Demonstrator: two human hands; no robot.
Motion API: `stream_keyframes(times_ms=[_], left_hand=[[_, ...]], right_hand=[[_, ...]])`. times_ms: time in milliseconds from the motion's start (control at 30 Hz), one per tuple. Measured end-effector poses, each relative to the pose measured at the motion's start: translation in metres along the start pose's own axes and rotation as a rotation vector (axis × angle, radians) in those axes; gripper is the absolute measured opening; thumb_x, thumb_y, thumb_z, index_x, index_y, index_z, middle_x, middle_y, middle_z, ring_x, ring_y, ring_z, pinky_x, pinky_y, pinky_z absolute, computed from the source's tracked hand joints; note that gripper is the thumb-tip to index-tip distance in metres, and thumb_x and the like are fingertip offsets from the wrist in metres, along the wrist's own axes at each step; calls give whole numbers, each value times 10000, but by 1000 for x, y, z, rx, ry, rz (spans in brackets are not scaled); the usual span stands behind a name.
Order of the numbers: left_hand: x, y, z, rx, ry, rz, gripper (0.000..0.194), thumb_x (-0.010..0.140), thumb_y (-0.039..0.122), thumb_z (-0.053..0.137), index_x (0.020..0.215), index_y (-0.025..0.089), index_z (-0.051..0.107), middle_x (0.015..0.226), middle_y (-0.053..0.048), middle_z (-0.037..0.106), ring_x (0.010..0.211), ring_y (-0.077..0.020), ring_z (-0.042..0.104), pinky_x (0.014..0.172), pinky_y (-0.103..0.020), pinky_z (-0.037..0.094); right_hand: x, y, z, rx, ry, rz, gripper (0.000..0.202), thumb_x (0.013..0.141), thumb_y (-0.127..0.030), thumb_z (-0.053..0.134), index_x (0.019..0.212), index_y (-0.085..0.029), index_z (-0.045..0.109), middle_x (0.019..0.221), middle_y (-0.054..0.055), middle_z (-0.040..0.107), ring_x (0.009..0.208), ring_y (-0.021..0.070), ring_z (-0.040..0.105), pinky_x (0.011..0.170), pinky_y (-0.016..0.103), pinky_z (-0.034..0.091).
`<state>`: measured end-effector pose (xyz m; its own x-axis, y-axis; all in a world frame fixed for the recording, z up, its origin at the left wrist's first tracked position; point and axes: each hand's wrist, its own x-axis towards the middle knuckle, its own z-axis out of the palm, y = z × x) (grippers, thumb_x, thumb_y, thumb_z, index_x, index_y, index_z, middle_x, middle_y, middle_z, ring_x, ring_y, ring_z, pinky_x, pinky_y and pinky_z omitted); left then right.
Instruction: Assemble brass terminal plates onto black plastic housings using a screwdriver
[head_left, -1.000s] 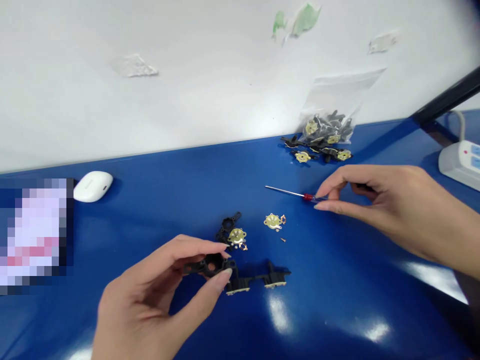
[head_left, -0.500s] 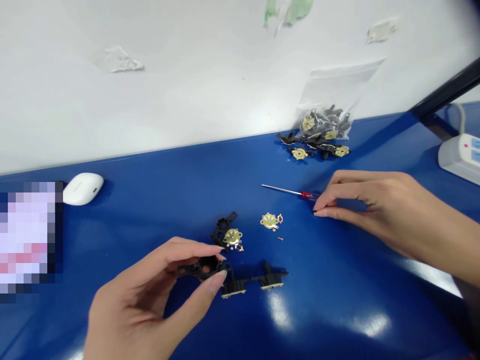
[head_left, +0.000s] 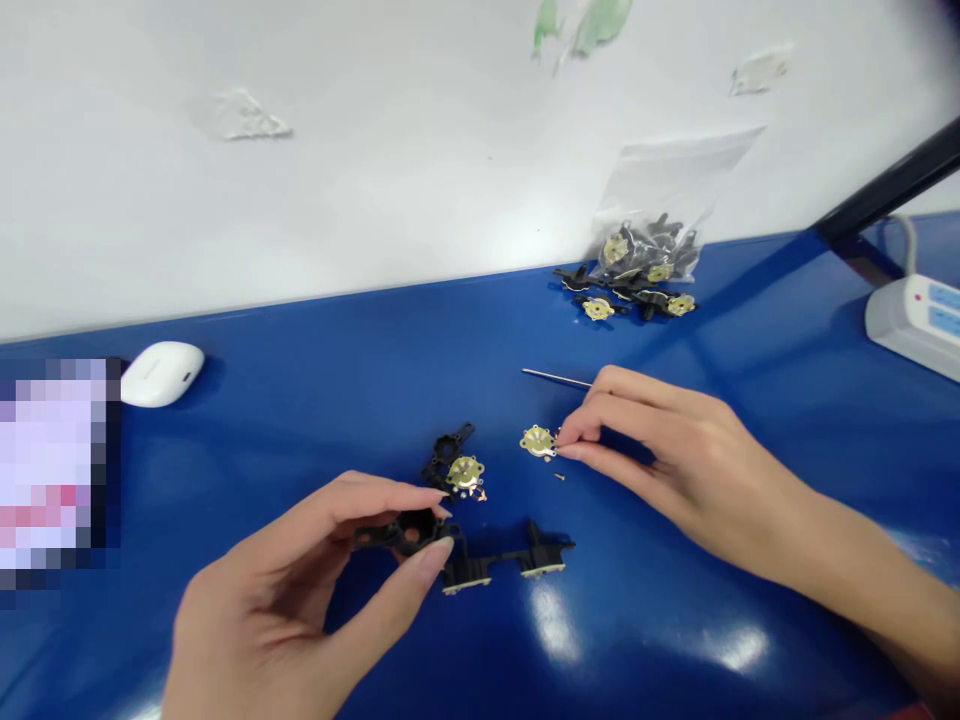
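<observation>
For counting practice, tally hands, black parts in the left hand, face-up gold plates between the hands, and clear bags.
Left hand, right hand: 2
Black part: 1
Face-up gold plates: 2
Clear bag: 1
Total: 6

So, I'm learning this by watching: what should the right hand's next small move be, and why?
Perhaps pinch the copper-coloured clip: the right hand has its fingertips close beside it, at the edge of the gold-coloured plate, while the left hand holds the black plastic housing. Whether it's gripped is hidden.
</observation>
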<state>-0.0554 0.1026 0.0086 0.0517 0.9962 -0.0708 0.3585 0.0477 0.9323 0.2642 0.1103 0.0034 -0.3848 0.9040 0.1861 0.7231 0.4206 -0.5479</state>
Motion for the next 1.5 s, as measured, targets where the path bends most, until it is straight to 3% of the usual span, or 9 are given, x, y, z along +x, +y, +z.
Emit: stream_keyframes(times_ms=[133,600,800,1100,1500], left_hand=[[-3,3,2,-27,7,-17,192,866,224,966,951,395,944,938,60,872,866,-160,820,831,-156,706],[-7,-1,2,-37,-14,-3,151,905,229,942,970,366,931,959,30,881,885,-211,848,792,-235,727],[-5,0,3,-30,-9,-18,162,876,241,965,954,380,936,958,43,880,880,-198,842,799,-213,722],[-6,-3,3,-19,4,-9,162,892,234,960,977,370,935,970,32,881,891,-214,839,802,-240,730],[-7,-3,3,-26,-15,6,219,912,216,932,1003,416,936,990,76,886,910,-185,863,818,-211,703]], right_hand=[[2,-5,10,-24,34,-2,159,1231,-259,622,1178,-216,766,1101,50,746,924,178,769,830,336,600],[4,-5,10,-13,21,18,140,1215,-246,646,1164,-238,776,1107,57,771,926,195,795,830,337,628],[4,-4,4,13,29,48,130,1209,-292,680,1155,-267,796,1111,34,774,929,186,789,827,349,611],[7,-3,-5,79,134,216,150,1164,-447,765,1081,-344,835,1052,7,846,833,228,742,710,410,529],[0,15,5,-93,135,191,108,1172,-355,737,1142,-272,801,1134,66,825,928,268,801,832,444,589]])
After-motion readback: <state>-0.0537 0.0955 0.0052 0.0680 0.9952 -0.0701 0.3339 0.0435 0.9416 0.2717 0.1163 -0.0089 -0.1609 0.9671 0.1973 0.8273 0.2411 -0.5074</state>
